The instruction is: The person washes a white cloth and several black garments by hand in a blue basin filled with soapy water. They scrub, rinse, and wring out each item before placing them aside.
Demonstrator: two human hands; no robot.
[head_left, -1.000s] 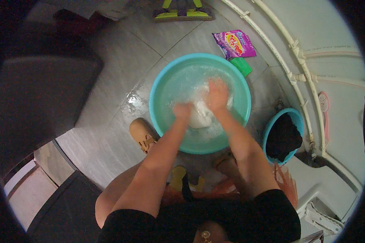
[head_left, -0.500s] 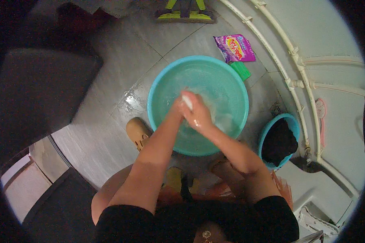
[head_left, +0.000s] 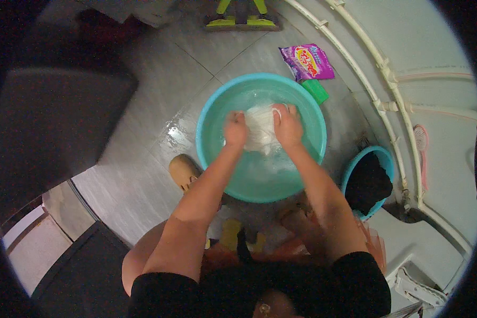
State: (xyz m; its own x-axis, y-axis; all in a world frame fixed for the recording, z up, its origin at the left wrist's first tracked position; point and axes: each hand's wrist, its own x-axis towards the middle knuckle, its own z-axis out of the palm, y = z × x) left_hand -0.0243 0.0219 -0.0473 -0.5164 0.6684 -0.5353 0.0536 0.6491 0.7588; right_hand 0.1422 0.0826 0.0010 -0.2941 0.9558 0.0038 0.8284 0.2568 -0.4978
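Two hands, white cloth, teal basin, grey tiles, pipes

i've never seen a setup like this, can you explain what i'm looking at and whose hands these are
There's no machine here. A person is working with two bare hands, and every picture comes from a wide fisheye camera worn on their head, looking down. That is why straight edges bend and the forearms rise from below. The left hand and right hand hold a wet white cloth between them, in a round turquoise basin of water. The basin stands on a grey tiled floor. Beyond its upper right side lie a purple packet and a green block. To the right, a smaller blue tub holds something black, probably fabric.
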